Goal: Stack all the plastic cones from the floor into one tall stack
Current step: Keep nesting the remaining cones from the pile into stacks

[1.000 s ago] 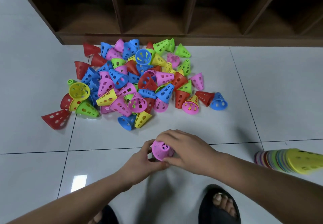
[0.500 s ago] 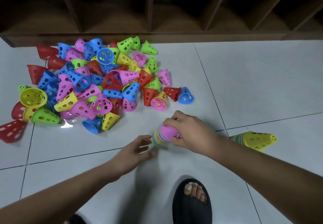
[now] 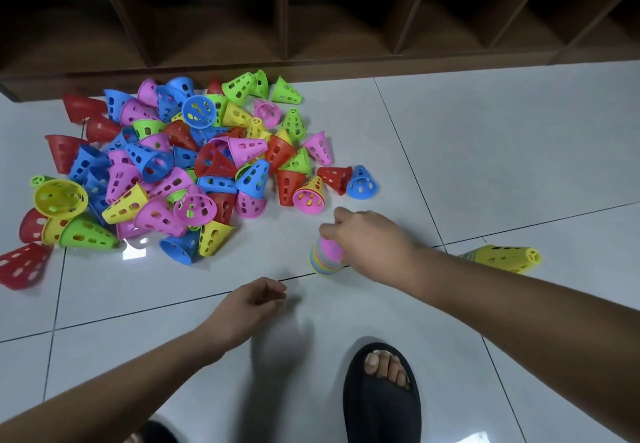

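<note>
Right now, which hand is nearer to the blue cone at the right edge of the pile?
Right. The right hand, gripping a short stack, is just below the blue cone in the picture; the left hand is farther, down and left, holding nothing.

Short stack (image 3: 325, 257), pink cone uppermost: formerly held between both hands, then tilted, now upright on the floor (image 3: 485, 165), gripped from above by the right hand (image 3: 367, 238) alone. Left hand (image 3: 249, 304): released, drawn back, fingers loosely curled, holding nothing.
</note>
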